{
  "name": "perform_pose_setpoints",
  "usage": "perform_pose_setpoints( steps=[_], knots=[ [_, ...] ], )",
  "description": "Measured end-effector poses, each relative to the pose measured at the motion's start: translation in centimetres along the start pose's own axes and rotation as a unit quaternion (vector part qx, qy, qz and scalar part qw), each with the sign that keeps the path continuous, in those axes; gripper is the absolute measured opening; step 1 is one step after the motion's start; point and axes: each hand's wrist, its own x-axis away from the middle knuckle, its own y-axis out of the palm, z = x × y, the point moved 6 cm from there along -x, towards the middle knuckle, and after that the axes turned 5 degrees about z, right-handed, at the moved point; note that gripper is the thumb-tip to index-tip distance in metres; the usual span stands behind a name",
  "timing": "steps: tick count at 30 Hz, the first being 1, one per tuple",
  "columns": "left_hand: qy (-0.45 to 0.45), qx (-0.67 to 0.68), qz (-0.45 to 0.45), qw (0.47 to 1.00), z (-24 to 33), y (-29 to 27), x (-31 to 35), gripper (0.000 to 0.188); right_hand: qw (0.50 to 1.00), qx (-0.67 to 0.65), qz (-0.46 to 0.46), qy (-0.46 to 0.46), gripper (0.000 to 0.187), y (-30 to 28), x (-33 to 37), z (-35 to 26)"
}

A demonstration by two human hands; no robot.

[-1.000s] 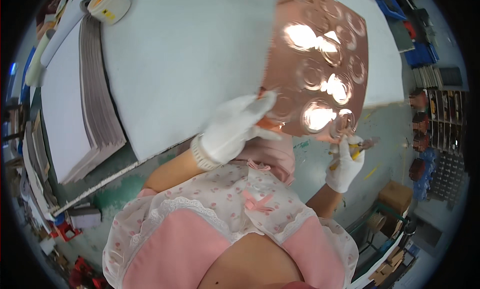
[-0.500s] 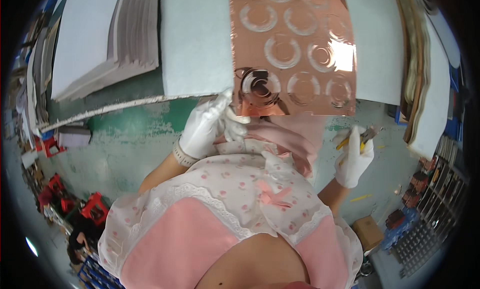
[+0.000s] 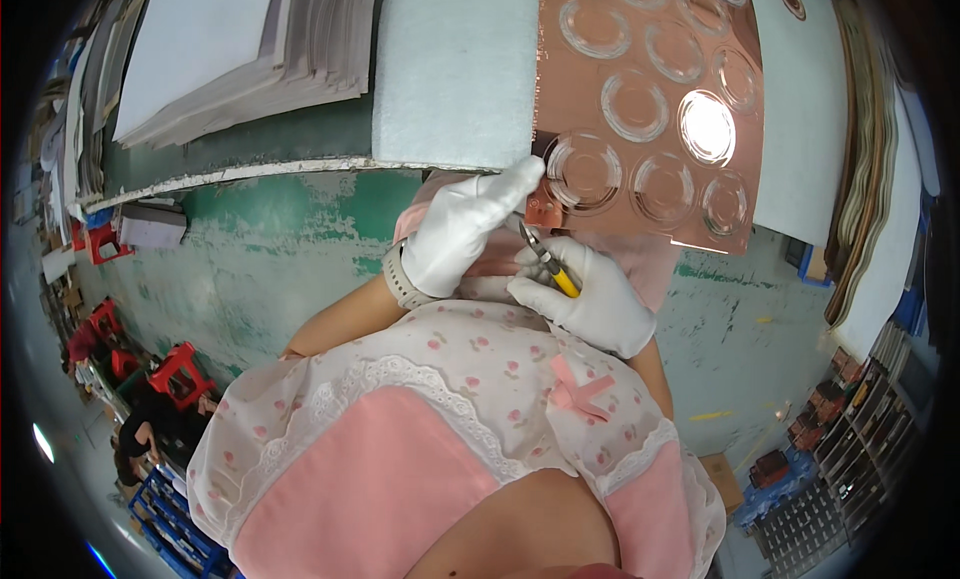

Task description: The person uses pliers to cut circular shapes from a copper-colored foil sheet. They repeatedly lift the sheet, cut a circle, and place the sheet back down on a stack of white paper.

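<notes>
A shiny copper-coloured sheet with several round ring patterns lies on the white-topped table and reaches past its near edge. My left hand, in a white glove, is closed at the sheet's near left corner, its thumb and fingers on the edge there. My right hand, also gloved, is wrapped round yellow-handled pliers. Their metal jaws point up and left, close under that same corner. A small bright orange patch of the corner shows between the left fingers and the jaws. I cannot tell whether the jaws touch the sheet.
A thick stack of white and grey sheets stands on the table at left. More layered sheets hang over the right side. Red stools and a person are at the lower left; a cardboard box sits at the lower right.
My right hand has moved left with the pliers, from the right side to the sheet's near left corner. The left hand has closed at that corner. The whole view has shifted somewhat.
</notes>
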Motion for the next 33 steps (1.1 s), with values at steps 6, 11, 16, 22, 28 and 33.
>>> perform_pose_setpoints(
  steps=[6,11,16,22,28,33],
  knots=[
    [-0.153,0.07,0.015,0.986,0.8,0.9,0.0,0.026,0.999,0.027,0.014,0.016,0.036,-0.6,-0.6,-0.2],
    [-0.158,0.054,0.03,0.986,0.0,0.4,-0.1,0.025,0.999,0.035,0.003,0.022,0.033,-0.8,-0.6,-1.0],
    [0.022,-0.014,0.011,1.0,-1.3,-0.1,-1.0,0.025,0.999,0.04,-0.01,0.014,0.032,-0.9,-0.6,-1.1],
    [-0.072,0.011,0.015,0.997,-1.2,0.0,-0.6,0.024,0.998,-0.013,-0.022,0.059,0.029,-0.7,-0.8,-0.4],
    [-0.046,0.02,0.022,0.998,-1.0,0.1,-0.5,0.023,1.0,0.001,-0.006,0.02,0.026,-0.8,-0.9,-0.5],
    [-0.035,0.005,0.019,0.999,-0.9,0.1,-0.6,0.023,0.997,-0.025,-0.014,0.076,0.025,-0.8,-0.6,-1.0]
  ],
)
